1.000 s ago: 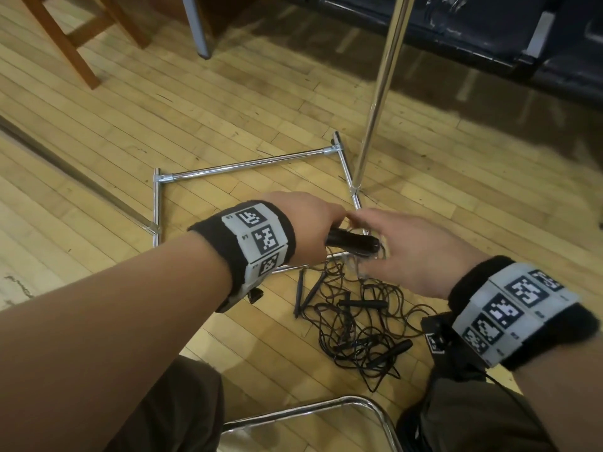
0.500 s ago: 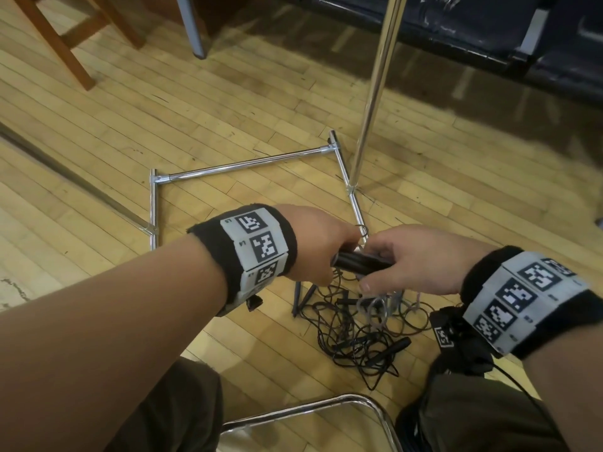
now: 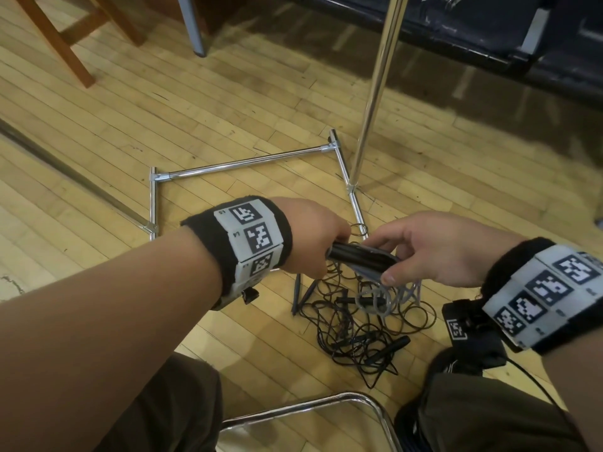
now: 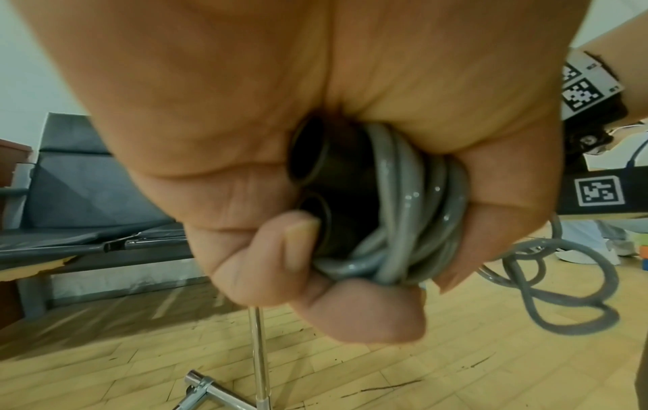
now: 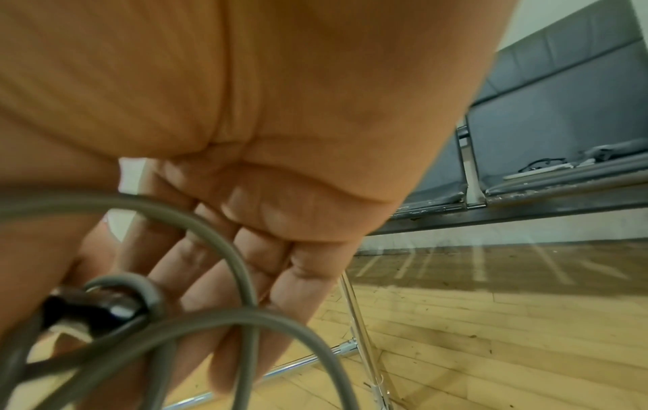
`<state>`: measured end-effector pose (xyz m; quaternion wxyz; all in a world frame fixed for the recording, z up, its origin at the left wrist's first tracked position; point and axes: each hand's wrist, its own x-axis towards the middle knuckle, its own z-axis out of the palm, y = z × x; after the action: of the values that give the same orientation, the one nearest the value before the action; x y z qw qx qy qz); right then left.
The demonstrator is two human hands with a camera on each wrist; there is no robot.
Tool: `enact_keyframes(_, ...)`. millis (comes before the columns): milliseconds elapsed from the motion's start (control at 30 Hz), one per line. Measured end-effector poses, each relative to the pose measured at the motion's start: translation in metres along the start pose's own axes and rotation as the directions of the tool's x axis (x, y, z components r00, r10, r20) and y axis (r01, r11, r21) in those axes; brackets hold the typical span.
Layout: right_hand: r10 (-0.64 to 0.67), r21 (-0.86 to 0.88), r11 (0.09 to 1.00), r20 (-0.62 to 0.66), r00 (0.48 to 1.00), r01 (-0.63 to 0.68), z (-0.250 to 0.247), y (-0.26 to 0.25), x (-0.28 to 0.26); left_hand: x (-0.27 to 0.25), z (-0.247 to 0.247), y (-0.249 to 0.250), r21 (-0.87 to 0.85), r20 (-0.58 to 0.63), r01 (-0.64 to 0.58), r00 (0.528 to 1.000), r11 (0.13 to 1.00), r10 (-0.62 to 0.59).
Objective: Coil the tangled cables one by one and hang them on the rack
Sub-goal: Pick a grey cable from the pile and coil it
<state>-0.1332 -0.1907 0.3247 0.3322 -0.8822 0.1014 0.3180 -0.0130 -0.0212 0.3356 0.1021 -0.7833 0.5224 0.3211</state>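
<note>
Grey cable (image 4: 417, 199) and black handles (image 3: 359, 256) sit clenched in left hand (image 3: 313, 236); right hand (image 3: 434, 246) apparently pinches a loop.

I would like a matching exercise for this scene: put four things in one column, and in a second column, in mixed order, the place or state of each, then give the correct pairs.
Things:
1. grey cable
2. black handles
3. tangled black cables
4. rack pole

Places or states:
A. lying in a heap on the wooden floor
B. standing upright from the chrome base
C. gripped in the left hand
D. wound around the handles, loops hanging below the right hand

Pairs: 1-D, 2-C, 3-A, 4-B
</note>
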Motion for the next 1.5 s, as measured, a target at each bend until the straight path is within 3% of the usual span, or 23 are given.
enact_keyframes(333,0.025,-0.065,0.998,0.004,1.000,-0.025,0.003,-0.004,0.004,0.002,0.006,0.008,0.094,0.103,0.011,0.994,0.995,-0.021)
enact_keyframes(533,-0.006,-0.023,1.000,-0.068,0.998,0.004,0.006,-0.017,0.005,0.010,0.008,0.006,0.100,0.036,0.080,0.996,0.992,-0.084)
enact_keyframes(733,-0.081,0.192,0.976,-0.116,0.990,0.103,0.010,-0.034,-0.001,0.022,0.001,-0.017,-0.184,-0.111,0.301,0.939,0.936,-0.324)
enact_keyframes(867,-0.020,0.351,0.930,-0.238,0.971,0.105,0.010,-0.032,0.003,0.024,-0.005,-0.029,-0.364,-0.202,0.303,0.898,0.881,-0.392)
enact_keyframes(967,0.089,0.432,0.901,-0.271,0.958,0.039,0.015,-0.027,0.008,0.024,-0.004,-0.032,-0.391,-0.281,0.291,0.866,0.873,-0.414)
enact_keyframes(1133,0.202,0.265,0.951,-0.141,0.969,-0.160,0.022,-0.017,0.019,0.023,-0.001,-0.031,-0.354,-0.319,0.271,0.865,0.895,-0.388)
enact_keyframes(1267,0.155,0.249,0.958,-0.032,0.987,-0.142,0.024,-0.017,0.021,0.021,-0.003,-0.029,-0.406,-0.342,0.205,0.870,0.891,-0.356)
enact_keyframes(1400,0.193,0.221,0.963,-0.158,0.968,-0.156,0.019,-0.014,0.018,0.012,-0.013,-0.035,-0.560,-0.256,0.018,0.947,0.829,-0.193)
enact_keyframes(1500,0.212,0.223,0.963,-0.264,0.941,-0.154,0.012,-0.008,0.012,0.004,-0.017,-0.041,-0.580,-0.124,-0.032,0.991,0.814,-0.050)
